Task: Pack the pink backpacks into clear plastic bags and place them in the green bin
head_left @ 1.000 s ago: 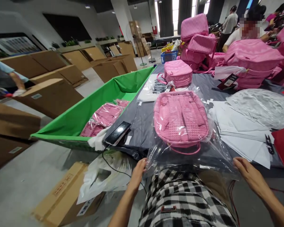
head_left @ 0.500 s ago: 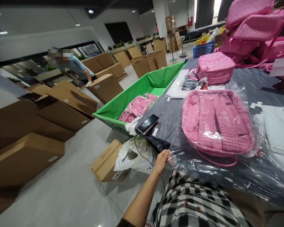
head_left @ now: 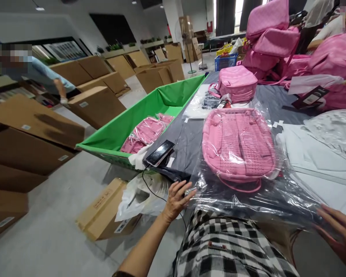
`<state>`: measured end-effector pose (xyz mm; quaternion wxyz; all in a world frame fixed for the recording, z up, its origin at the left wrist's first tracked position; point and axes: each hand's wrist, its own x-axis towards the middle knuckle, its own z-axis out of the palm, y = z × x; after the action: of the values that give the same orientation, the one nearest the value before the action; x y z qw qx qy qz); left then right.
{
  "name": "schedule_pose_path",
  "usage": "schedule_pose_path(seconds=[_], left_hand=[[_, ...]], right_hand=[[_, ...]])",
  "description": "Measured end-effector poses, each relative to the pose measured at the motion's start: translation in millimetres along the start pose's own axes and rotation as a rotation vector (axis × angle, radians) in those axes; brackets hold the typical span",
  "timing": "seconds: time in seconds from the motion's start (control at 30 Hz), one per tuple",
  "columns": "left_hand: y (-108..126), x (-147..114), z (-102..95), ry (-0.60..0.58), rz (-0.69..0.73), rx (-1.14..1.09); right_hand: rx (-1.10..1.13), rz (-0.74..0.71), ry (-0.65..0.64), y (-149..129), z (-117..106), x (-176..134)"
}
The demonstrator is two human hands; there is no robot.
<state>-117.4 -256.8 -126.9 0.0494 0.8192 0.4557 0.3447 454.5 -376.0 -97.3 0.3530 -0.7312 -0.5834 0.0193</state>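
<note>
A pink backpack (head_left: pixel 239 144) lies on the table inside a clear plastic bag (head_left: pixel 233 206), with its straps facing up and its top loop toward me. The loose end of the bag spreads over the table's near edge. My left hand (head_left: pixel 177 196) is at the bag's left corner, fingers spread and the fingertips at the plastic. At the bag's right corner is my right hand (head_left: pixel 338 234), partly cut off by the frame, with fingers stretched out and apart against the film.
A green bin (head_left: pixel 103 150) with bagged pink backpacks stands left of the table. A phone (head_left: pixel 160 152) with a cable lies on the corner. More pink backpacks (head_left: pixel 269 42) are piled behind. Cardboard boxes (head_left: pixel 95 105) fill the left, where a person (head_left: pixel 40 71) bends over.
My view has swung right. My left hand has spread its fingers at the bag's corner. My right hand has come into view at the bag's right side.
</note>
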Motion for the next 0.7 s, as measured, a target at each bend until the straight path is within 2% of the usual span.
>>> schedule_pose_path(seconds=[0.07, 0.13, 0.2, 0.33, 0.4, 0.43, 0.5, 0.57, 0.63, 0.7], left_hand=[[1, 6, -6.1, -0.138, 0.086, -0.062], [3, 15, -11.2, -0.225, -0.014, -0.201], [6, 25, -13.9, -0.232, -0.173, -0.348], [14, 39, -7.2, -0.012, -0.340, -0.576], [18, 47, 0.7, 0.081, -0.479, -0.675], [19, 53, 4.8, 0.104, -0.559, -0.721], [19, 65, 11.7, 0.151, -0.684, -0.776], [18, 78, 14.8, 0.175, -0.722, -0.749], [22, 88, 14.4, 0.206, -0.659, -0.575], [35, 95, 13.2, 0.261, -0.486, -0.291]], right_hand=[[0.180, 0.025, -0.121, -11, -6, 1], [0.286, 0.194, -0.129, -21, -10, 6], [0.292, 0.364, -0.048, -33, -10, 13], [0.410, 0.426, 0.208, -65, 12, 30], [0.466, 0.443, 0.371, -79, 29, 42], [0.450, 0.463, 0.395, -84, 37, 48], [0.365, 0.502, 0.316, -89, 50, 59], [0.304, 0.517, 0.193, -90, 57, 66], [0.304, 0.513, 0.172, -90, 57, 69], [0.328, 0.494, 0.202, -92, 53, 68]])
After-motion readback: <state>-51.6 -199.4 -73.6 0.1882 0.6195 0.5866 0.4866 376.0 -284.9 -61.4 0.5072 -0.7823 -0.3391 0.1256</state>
